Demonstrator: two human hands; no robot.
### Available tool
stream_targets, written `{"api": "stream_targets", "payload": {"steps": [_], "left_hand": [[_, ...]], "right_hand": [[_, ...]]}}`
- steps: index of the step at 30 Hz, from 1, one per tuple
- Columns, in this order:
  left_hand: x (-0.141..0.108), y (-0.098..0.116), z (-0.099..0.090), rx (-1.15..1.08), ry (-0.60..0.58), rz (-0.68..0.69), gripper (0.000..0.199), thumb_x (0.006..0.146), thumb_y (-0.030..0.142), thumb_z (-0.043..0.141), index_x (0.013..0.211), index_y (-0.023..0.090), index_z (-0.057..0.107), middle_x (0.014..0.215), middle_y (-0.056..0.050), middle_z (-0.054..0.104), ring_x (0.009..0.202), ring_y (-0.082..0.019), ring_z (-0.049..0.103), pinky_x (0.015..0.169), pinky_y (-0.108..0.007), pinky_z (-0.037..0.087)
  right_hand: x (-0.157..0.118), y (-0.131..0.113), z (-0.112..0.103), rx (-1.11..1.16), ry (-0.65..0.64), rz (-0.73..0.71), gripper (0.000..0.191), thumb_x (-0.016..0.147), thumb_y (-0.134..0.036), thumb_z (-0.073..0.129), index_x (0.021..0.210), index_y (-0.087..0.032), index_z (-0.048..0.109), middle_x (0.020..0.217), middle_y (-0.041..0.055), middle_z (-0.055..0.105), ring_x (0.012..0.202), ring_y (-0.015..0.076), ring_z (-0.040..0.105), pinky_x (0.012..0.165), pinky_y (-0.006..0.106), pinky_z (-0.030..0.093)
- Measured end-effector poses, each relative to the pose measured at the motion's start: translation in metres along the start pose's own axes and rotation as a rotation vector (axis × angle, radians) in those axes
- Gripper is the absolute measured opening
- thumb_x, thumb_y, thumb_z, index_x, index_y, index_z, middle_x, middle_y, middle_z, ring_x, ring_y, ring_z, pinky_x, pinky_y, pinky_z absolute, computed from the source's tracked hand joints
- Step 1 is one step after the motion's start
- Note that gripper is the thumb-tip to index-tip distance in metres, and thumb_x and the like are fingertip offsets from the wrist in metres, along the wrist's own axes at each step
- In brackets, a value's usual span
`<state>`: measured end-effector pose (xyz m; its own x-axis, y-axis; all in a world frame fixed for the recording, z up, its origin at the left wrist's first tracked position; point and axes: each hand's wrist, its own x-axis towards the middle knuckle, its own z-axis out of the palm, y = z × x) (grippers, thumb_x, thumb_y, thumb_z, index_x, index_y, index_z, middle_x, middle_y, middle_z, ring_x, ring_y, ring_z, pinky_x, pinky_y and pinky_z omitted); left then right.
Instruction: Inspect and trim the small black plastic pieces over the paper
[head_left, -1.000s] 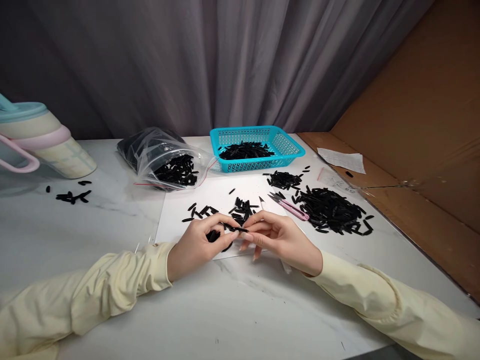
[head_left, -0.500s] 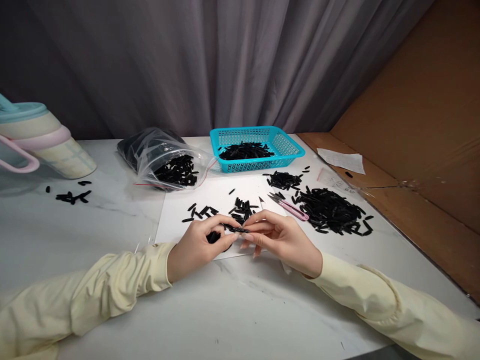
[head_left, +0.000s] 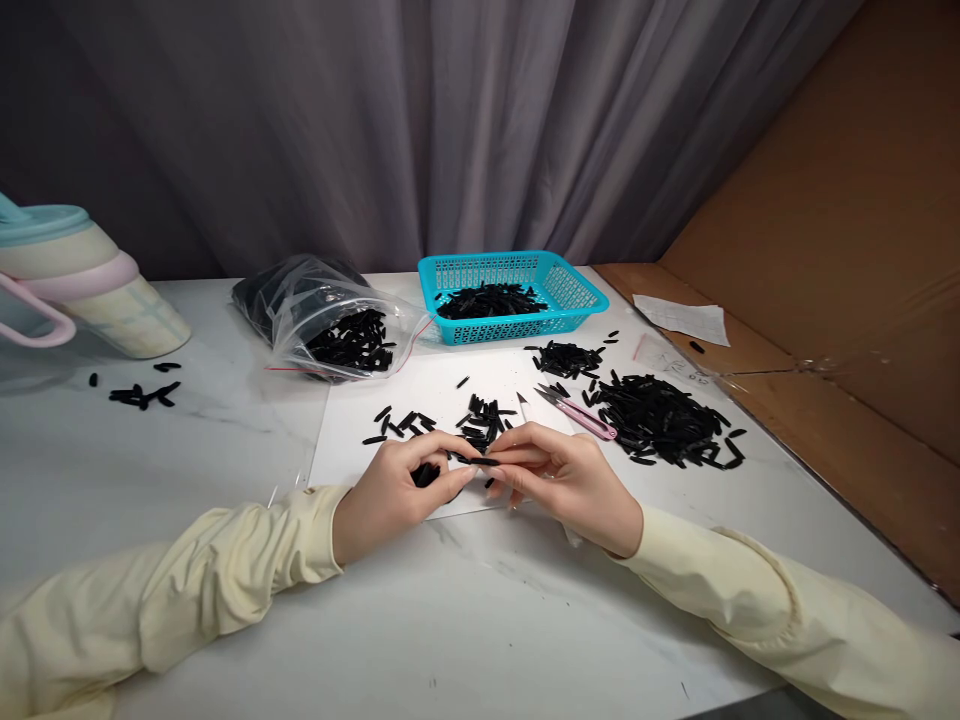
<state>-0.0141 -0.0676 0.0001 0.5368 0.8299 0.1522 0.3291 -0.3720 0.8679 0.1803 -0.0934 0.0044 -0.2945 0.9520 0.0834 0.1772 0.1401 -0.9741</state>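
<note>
Two bare hands at work over the near part of a white sheet [head_left: 420,385], which lies on a pale marbled counter [head_left: 450,630]. Left hand [head_left: 390,490]: thumb and forefinger brought together, pinching the left end of a slim black piece [head_left: 486,461]. Right hand [head_left: 581,487]: thumb and fingertips close on the same piece from the right, other fingers loosely curled beneath. The piece lies roughly level between them. More black shows inside the curve of the left hand; cannot tell whether it is gripped or lying below.

Just beyond the fingertips, a small cluster of black pieces [head_left: 484,422] on the sheet; a looser scatter [head_left: 405,424] to its left. Right of these, pink-handled snips [head_left: 589,420], blades pointing far and left, beside a large black heap [head_left: 660,420]. A smaller heap [head_left: 568,360] sits farther off.

Far side: a blue basket [head_left: 517,328] with black pieces in it; left of it, a clear bag [head_left: 300,320] lying on its side, more pieces showing within. Far left, a tilted-looking cup [head_left: 112,290] with a pink handle, a few black pieces [head_left: 142,396] near it.
</note>
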Motion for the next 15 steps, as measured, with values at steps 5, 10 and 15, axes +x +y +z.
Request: {"api": "stream_targets", "payload": {"steps": [5,10,15], "left_hand": [[0.0015,-0.0001,-0.0013,0.024,-0.031,0.002,0.019,0.081,0.025,0.055,0.094,0.015,0.065,0.057,0.004,0.049,0.047,-0.007,0.035,0.047,-0.02,0.031],[0.0014,-0.0001,-0.0005,0.021,-0.03,0.01,0.021,0.081,0.026,0.056,0.095,0.014,0.066,0.056,0.003,0.05,0.046,-0.007,0.035,0.045,-0.02,0.03],[0.0013,-0.0017,-0.0003,0.021,-0.044,-0.003,0.023,0.081,0.029,0.057,0.094,0.016,0.069,0.056,0.002,0.054,0.046,-0.008,0.037,0.045,-0.021,0.031]], "right_hand": [[-0.0005,-0.0018,0.0007,-0.041,0.006,0.005,0.013,0.079,-0.03,0.061,0.083,-0.019,0.057,0.063,0.0009,0.066,0.057,0.0175,0.067,0.052,0.028,0.056],[-0.0007,-0.0016,0.0009,-0.047,0.012,0.012,0.013,0.079,-0.031,0.061,0.082,-0.019,0.057,0.061,0.0006,0.066,0.055,0.0174,0.066,0.052,0.029,0.056],[-0.0005,-0.0014,-0.0005,-0.044,0.01,0.032,0.011,0.079,-0.028,0.06,0.081,-0.018,0.057,0.06,0.0007,0.065,0.053,0.0175,0.066,0.053,0.028,0.056]]}}
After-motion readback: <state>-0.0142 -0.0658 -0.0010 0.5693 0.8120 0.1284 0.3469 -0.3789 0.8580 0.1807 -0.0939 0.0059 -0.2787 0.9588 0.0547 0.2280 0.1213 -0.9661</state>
